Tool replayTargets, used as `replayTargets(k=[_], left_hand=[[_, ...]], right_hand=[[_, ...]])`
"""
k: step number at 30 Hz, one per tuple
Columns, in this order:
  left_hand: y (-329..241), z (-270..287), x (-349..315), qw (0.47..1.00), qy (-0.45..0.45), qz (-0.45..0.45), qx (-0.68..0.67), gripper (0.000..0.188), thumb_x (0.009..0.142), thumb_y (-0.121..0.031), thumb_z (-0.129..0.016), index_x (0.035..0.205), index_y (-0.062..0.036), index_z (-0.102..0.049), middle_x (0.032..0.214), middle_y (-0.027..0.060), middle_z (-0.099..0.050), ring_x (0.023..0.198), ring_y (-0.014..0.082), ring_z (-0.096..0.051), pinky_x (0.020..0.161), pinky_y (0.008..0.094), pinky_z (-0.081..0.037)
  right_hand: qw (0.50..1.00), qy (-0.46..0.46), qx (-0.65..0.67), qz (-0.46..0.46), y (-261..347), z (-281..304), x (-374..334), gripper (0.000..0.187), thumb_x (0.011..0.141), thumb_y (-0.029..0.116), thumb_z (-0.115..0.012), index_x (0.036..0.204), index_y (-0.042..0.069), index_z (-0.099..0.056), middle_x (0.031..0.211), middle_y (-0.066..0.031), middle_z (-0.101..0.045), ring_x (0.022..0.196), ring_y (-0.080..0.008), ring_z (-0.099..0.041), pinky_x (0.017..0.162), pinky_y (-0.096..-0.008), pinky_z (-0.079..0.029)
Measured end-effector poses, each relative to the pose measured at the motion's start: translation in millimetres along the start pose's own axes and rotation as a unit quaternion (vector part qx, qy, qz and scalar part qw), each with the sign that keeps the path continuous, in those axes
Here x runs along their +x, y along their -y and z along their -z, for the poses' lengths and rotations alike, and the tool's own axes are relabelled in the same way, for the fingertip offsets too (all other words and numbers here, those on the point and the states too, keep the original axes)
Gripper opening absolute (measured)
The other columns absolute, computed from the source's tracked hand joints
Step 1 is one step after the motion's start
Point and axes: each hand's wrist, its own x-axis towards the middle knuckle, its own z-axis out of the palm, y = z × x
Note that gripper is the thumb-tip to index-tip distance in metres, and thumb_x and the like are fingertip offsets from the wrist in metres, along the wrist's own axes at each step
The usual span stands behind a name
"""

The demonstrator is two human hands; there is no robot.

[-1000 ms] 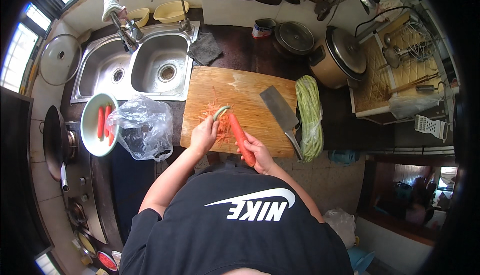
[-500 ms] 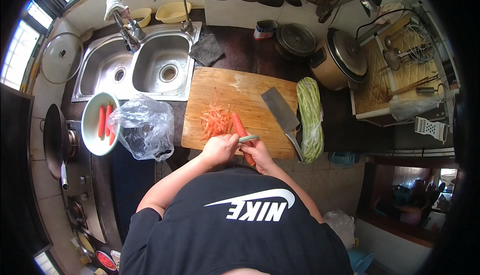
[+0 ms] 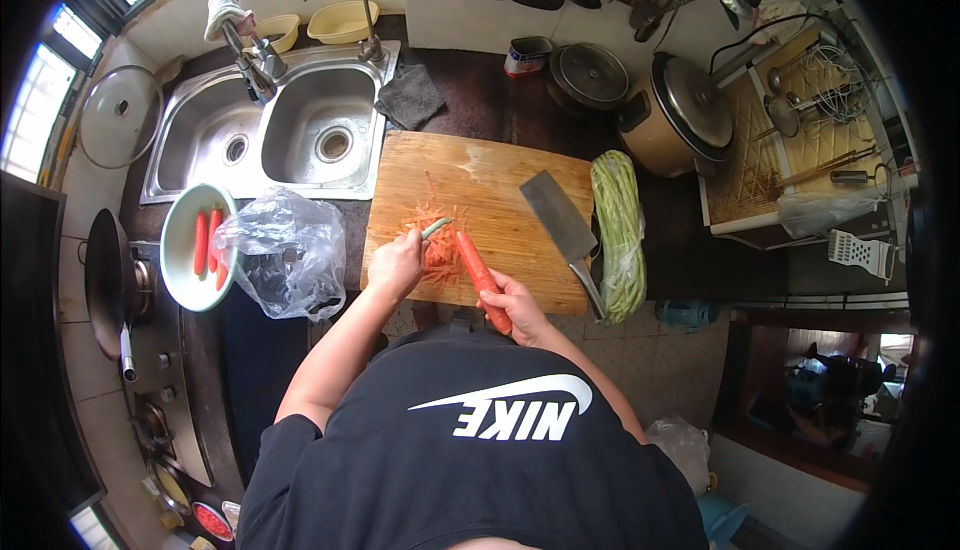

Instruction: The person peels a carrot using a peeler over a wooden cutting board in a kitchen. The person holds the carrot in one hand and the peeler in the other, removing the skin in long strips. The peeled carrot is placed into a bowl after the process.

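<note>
My left hand (image 3: 397,263) is closed round a pale green peeler (image 3: 434,228), its end pointing up and right over the shreds. Orange carrot shreds (image 3: 440,262) lie in a loose heap on the wooden cutting board (image 3: 480,172), partly hidden behind that hand. In my right hand (image 3: 515,308) is a carrot (image 3: 474,262), gripped near its lower end and tilted with its tip toward the heap. The peeler and the carrot are apart. On the board's right side rests a cleaver (image 3: 557,214), its handle toward me.
Bagged green stalks (image 3: 620,240) lie right of the board. To the left are a pale bowl (image 3: 172,285) of carrots and a crumpled clear plastic bag (image 3: 290,260). Behind them is a double sink (image 3: 378,165). A rice cooker (image 3: 655,130) and a lidded pot (image 3: 590,75) stand back right.
My left hand has moved left with the peeler, away from the carrot and over the shreds. My right hand still grips the carrot, almost in the same place.
</note>
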Motion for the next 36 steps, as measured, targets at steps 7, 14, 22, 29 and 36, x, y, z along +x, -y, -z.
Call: replayTargets(k=[7, 14, 22, 29, 36], left_hand=[[-36.7, -16.3, -3.1, 0.904, -0.118, -0.028, -0.41, 0.046, 0.075, -0.028, -0.071, 0.108, -0.0044, -0.051, 0.071, 0.0109, -0.059, 0.065, 0.0273, -0.06, 0.061, 0.0381, -0.047], [-18.0, -40.3, 9.1, 0.854, -0.127, 0.068, -0.501, 0.015, 0.082, -0.008, -0.063, 0.093, -0.0017, -0.056, 0.06, -0.0023, -0.049, 0.047, 0.0043, -0.044, 0.042, 0.0206, -0.037], [-8.6, -10.4, -9.9, 0.974, -0.097, 0.011, -0.206, 0.029, 0.081, -0.028, -0.063, 0.093, -0.0036, -0.053, 0.085, 0.0165, -0.057, 0.079, 0.0364, -0.058, 0.067, 0.0446, -0.047], [-41.1, 0.6, -32.0, 0.966, -0.069, -0.208, -0.135, 0.018, 0.086, -0.023, -0.055, 0.081, -0.0061, -0.048, 0.069, 0.0128, -0.056, 0.059, 0.0299, -0.058, 0.052, 0.0406, -0.046], [-39.4, 9.4, -28.5, 0.977, -0.032, -0.2, -0.069, 0.017, 0.084, -0.02, -0.056, 0.081, -0.0066, -0.046, 0.065, 0.0115, -0.053, 0.058, 0.0298, -0.058, 0.05, 0.0407, -0.046]], right_hand=[[0.998, -0.003, -0.016, 0.055, -4.1, -6.1, 6.5, 0.058, 0.082, 0.002, -0.056, 0.136, 0.003, -0.035, 0.107, -0.0023, -0.054, 0.082, -0.0076, -0.052, 0.077, -0.0192, -0.043], [0.999, 0.026, -0.008, 0.02, 0.8, -4.1, 4.2, 0.057, 0.085, 0.007, -0.054, 0.138, 0.006, -0.032, 0.106, -0.0041, -0.056, 0.085, -0.0085, -0.053, 0.073, -0.0213, -0.046], [0.994, -0.009, 0.106, 0.008, -4.3, -2.3, 4.8, 0.04, 0.095, 0.019, -0.041, 0.132, 0.006, -0.037, 0.105, -0.0104, -0.056, 0.085, -0.0174, -0.057, 0.067, -0.028, -0.049], [0.993, -0.02, 0.113, 0.01, -13.6, 3.5, 13.3, 0.036, 0.095, 0.018, -0.042, 0.13, 0.007, -0.041, 0.104, -0.0077, -0.056, 0.084, -0.0153, -0.057, 0.066, -0.0274, -0.048], [0.998, -0.021, 0.047, 0.047, -12.1, -3.0, 11.1, 0.042, 0.092, 0.009, -0.042, 0.134, 0.007, -0.039, 0.11, -0.0021, -0.054, 0.088, -0.0087, -0.052, 0.079, -0.0232, -0.044]])
